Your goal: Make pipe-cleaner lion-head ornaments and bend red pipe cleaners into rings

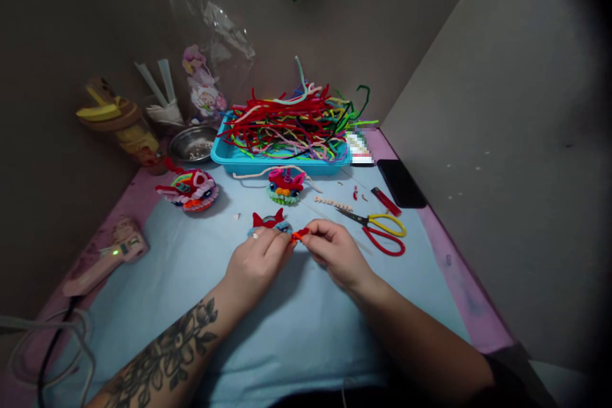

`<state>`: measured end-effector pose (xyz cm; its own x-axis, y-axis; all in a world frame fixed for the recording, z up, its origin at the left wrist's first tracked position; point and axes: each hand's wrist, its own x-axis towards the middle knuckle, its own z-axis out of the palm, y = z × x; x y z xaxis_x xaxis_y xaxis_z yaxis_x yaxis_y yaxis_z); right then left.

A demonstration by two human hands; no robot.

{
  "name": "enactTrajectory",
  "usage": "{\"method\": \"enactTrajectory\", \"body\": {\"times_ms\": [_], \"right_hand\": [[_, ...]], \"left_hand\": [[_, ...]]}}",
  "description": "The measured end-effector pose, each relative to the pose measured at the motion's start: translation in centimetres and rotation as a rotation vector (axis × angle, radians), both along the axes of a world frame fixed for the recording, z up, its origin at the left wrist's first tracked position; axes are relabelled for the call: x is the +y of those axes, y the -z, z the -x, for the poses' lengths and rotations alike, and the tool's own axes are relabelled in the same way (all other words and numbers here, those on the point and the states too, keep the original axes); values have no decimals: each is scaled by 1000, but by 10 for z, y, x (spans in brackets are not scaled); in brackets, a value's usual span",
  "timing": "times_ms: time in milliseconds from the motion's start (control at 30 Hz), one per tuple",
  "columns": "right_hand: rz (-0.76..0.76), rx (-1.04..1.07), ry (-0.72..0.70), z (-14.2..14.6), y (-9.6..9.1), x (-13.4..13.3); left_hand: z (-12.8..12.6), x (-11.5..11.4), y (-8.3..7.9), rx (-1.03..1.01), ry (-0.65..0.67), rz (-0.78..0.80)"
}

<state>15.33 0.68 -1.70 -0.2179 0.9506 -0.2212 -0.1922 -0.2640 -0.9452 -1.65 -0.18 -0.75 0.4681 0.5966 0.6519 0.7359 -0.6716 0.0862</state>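
Note:
Between the fingertips of my two hands is a short orange-and-red pipe cleaner piece (299, 235). My left hand (262, 255), with a ring on one finger, is closed on its left end. Its right end is pinched by my right hand (337, 252). Just behind my left hand lies a red and light blue pipe-cleaner figure (269, 219), its lower part hidden by the fingers. Farther back stands a finished-looking red and green pipe-cleaner head (285, 189). To the right of my right hand lie scissors (382, 233) with one yellow and one red handle.
A blue tray (282, 166) heaped with pipe cleaners (291, 121) stands at the back. On the left are another red pipe-cleaner head (191, 191), a metal bowl (194, 143) and a pink glue gun (112, 255) with its cord. A phone (400, 183) and red lighter (386, 201) lie right.

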Motion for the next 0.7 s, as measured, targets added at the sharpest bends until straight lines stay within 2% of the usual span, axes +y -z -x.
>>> {"method": "enactTrajectory", "body": {"times_ms": [267,333,433,567,700], "right_hand": [[82,68,108,8,-2,-1],[39,47,110,9,-3,-2],[-207,-130,100,5,-6,-4],[-587,-408,189,-4,-7,-5],[-825,-560,173,-9,-2,-3]], "left_hand": [[-2,0,-2,-10,-56,53],[-2,0,-1,-63,-70,92],[-2,1,2,-133,-62,138],[0,2,3,-178,-40,178],[0,0,3,-208,-21,257]]}}
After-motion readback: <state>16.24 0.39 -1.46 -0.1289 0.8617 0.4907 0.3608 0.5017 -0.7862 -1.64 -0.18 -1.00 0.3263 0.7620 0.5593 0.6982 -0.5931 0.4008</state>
